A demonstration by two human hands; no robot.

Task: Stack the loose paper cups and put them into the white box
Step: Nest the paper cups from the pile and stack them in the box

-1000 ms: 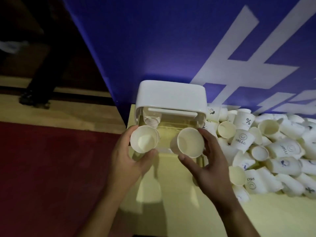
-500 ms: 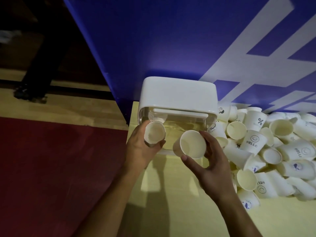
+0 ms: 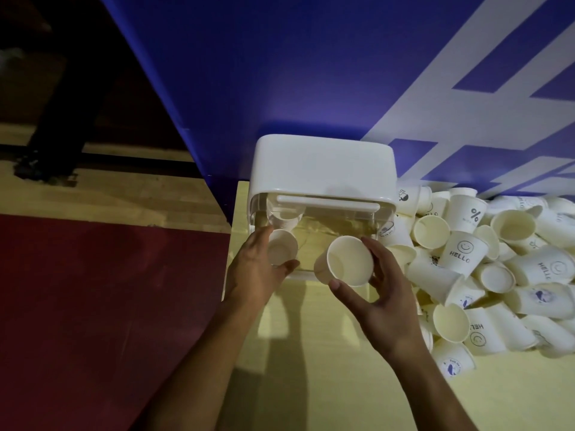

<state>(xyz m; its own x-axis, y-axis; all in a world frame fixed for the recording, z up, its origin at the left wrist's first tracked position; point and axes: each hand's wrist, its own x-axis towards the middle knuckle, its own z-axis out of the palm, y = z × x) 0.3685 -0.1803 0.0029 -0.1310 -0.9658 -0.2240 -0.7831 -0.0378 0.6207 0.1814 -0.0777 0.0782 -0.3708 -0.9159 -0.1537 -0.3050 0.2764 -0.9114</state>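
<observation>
Behind everything stands a blue board (image 3: 280,73) with broad white strokes, rising from the far edge of a pale yellow table (image 3: 311,353). To the left lie a wooden floor (image 3: 109,200) and a dark red mat (image 3: 93,306), and far off at the left a dark trouser leg and shoe (image 3: 40,163) of another person show in the gloom.

A white box (image 3: 323,166) sits against the board near the table's left corner. Its top is solid white, its front is clear, and a white bar runs across the front under the top. Through the clear left end, some stacked cups (image 3: 284,220) show inside.

The left hand (image 3: 252,269) reaches to the box's left end. Its grip is closed round a small paper cup (image 3: 281,251), fingers on the far side and thumb on the near rim, with the cup's mouth facing the person. This cup is just below the stacked cups; whether it touches them cannot be told.

The right hand (image 3: 382,300) has its grip closed round a second paper cup (image 3: 348,262), thumb at the near rim and fingers curled over the right side. That cup is held tilted, mouth toward the person, at the box's near edge, right of the first.

A heap of loose cups (image 3: 497,275), some printed HELLO with a smiley, lies on the table right of the box, touching its right side.
</observation>
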